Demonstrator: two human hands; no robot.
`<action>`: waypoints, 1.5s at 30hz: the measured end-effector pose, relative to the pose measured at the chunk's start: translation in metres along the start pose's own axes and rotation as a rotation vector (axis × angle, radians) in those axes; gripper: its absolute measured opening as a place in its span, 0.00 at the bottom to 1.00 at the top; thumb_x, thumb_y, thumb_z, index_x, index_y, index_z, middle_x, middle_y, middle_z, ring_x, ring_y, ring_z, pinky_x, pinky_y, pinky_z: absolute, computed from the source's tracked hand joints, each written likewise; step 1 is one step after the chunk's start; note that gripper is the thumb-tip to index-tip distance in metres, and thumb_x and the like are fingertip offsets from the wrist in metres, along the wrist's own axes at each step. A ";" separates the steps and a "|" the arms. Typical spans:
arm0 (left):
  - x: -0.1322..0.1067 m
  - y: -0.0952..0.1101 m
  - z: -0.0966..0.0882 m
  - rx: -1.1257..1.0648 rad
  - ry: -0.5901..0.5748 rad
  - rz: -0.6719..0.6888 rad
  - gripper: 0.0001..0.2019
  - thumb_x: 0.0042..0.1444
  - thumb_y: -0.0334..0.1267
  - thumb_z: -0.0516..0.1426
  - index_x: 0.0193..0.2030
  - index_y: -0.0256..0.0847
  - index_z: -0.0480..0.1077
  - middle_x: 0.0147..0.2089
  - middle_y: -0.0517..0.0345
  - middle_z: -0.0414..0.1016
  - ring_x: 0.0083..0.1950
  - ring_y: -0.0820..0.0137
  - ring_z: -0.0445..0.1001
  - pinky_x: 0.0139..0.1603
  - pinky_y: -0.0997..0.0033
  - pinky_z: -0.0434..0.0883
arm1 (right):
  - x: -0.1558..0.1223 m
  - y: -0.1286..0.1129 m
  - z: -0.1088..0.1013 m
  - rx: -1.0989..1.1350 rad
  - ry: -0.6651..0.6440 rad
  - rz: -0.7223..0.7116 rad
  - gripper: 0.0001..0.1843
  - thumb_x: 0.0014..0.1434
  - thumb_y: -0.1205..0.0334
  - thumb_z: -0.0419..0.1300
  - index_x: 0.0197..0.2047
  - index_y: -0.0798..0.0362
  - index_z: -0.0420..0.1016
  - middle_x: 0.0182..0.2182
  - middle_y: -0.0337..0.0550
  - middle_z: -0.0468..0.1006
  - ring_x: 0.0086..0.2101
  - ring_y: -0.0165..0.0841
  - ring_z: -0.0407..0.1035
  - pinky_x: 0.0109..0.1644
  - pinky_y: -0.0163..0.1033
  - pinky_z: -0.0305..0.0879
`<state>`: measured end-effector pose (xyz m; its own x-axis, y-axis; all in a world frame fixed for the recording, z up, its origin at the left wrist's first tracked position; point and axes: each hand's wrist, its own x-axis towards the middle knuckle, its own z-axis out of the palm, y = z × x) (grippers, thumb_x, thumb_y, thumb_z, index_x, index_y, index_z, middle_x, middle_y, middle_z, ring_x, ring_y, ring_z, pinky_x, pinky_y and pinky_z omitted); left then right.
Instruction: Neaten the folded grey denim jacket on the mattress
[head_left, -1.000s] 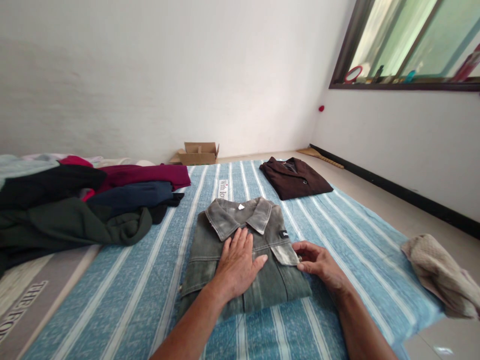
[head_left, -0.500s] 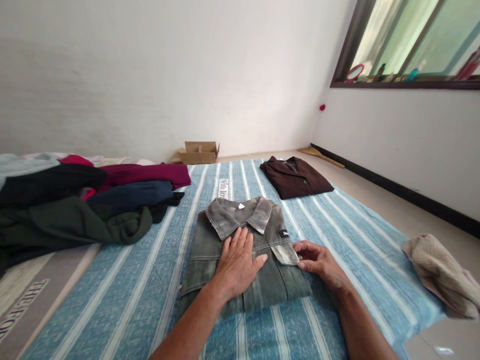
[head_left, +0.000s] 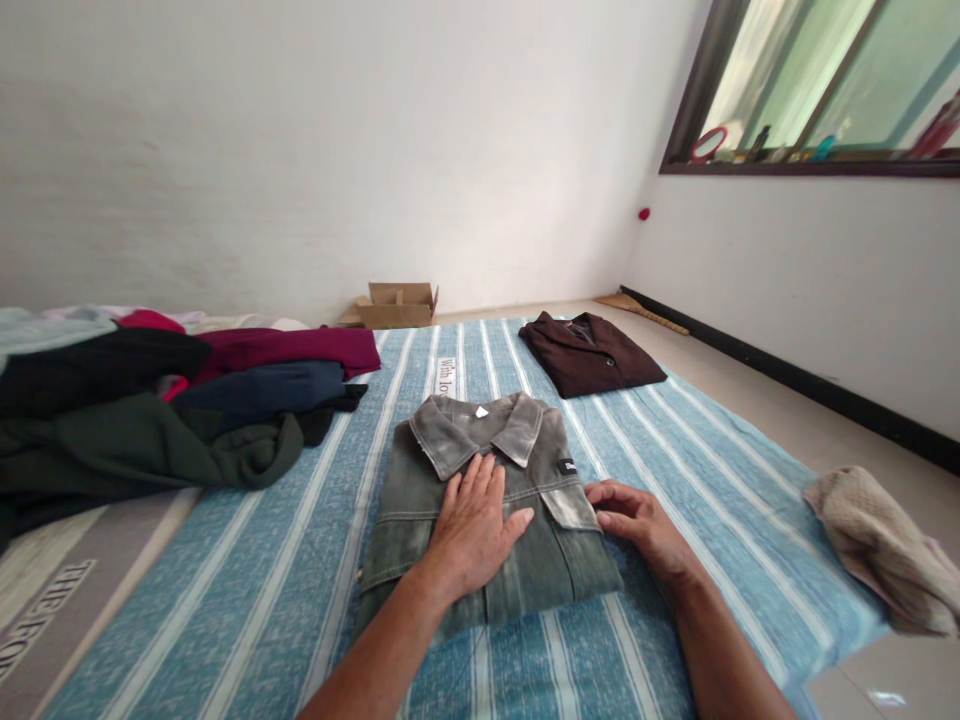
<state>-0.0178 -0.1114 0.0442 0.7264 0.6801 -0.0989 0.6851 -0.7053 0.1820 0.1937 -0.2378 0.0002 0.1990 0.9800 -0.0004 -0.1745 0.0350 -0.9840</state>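
Note:
A folded grey-green denim jacket lies collar-up on a blue striped sheet. My left hand rests flat on the middle of the jacket, fingers stretched out and together. My right hand sits at the jacket's right edge beside the pocket flap, fingers curled and pinched on the fabric there.
A folded dark brown jacket lies further back on the sheet. A pile of dark green, navy, black and maroon clothes sits at the left. A beige cloth lies on the floor at right. A cardboard box stands by the far wall.
Almost nothing has moved. My right hand's fingers have shifted very slightly at the jacket's right edge; my left hand stays flat on the jacket.

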 end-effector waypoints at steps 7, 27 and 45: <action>0.000 -0.001 0.001 -0.006 -0.005 -0.002 0.36 0.62 0.55 0.39 0.68 0.29 0.49 0.71 0.45 0.40 0.72 0.59 0.36 0.68 0.53 0.43 | -0.001 -0.001 0.002 -0.034 0.024 -0.002 0.10 0.50 0.57 0.66 0.36 0.52 0.76 0.42 0.44 0.76 0.43 0.39 0.68 0.50 0.43 0.60; 0.008 0.002 -0.011 0.087 0.032 0.029 0.35 0.57 0.57 0.46 0.63 0.30 0.58 0.69 0.36 0.47 0.70 0.52 0.45 0.62 0.48 0.52 | 0.004 0.004 0.014 -0.099 0.196 -0.011 0.15 0.44 0.52 0.69 0.32 0.52 0.75 0.33 0.40 0.76 0.34 0.35 0.68 0.39 0.39 0.60; 0.025 0.004 -0.019 0.195 -0.017 0.016 0.39 0.56 0.58 0.44 0.65 0.25 0.54 0.68 0.33 0.49 0.68 0.51 0.50 0.62 0.52 0.55 | 0.015 0.011 0.026 -0.285 0.474 -0.083 0.10 0.45 0.54 0.63 0.26 0.52 0.72 0.22 0.33 0.70 0.25 0.28 0.63 0.30 0.33 0.57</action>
<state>0.0015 -0.0934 0.0608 0.7368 0.6664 -0.1142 0.6701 -0.7423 -0.0087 0.1700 -0.2181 -0.0063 0.6246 0.7783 0.0637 0.1147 -0.0107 -0.9933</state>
